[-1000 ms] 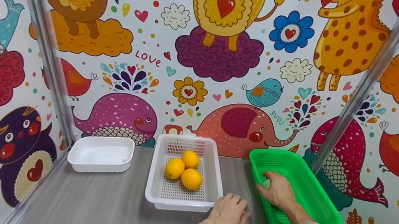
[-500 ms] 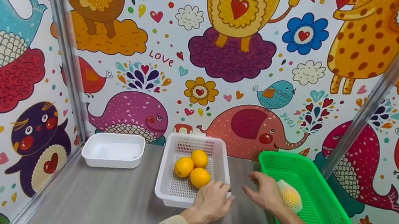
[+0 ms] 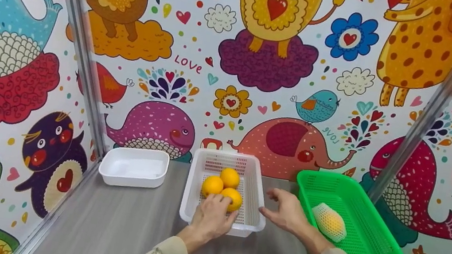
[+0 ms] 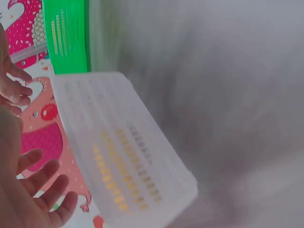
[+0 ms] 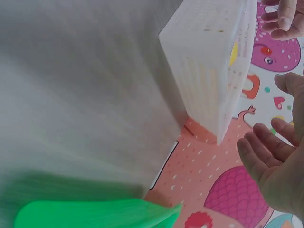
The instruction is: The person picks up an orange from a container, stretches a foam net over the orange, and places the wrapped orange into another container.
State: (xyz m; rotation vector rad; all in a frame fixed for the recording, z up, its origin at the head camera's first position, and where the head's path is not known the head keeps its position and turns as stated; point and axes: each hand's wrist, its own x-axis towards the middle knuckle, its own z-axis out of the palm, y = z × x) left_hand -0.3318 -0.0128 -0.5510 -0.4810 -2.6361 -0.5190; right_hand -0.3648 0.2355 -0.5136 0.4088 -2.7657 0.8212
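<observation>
Over the near part of the white basket (image 3: 259, 186), we see the left hand (image 3: 211, 215) with its fingers parted and loosely bent, nothing between them. From the head its fingers overlap the near orange (image 3: 234, 199); we cannot tell whether they touch it. Just beside the basket's right rim, the right hand (image 3: 286, 211) also hangs with thumb and fingers apart, holding nothing.

The near orange sits inside the basket, clustered with the leftmost orange (image 3: 211, 185) and the far orange (image 3: 229, 177). We judge each to be firm, moderately light for its size and apt to roll, its waxy skin a little slippery. We would cup one round its widest part from above, thumb opposite the fingers, without squeezing hard. The basket looks like light, slightly flexible plastic, best taken by opposite rims.

Farther right, the green basket (image 3: 368, 226) holds a fruit in a foam net (image 3: 329, 222); we expect that to be soft outside and easily bruised, so a broad, gentle palm suits it. To the left, a white dish (image 3: 132, 170) stands on the grey table (image 3: 103, 225).
</observation>
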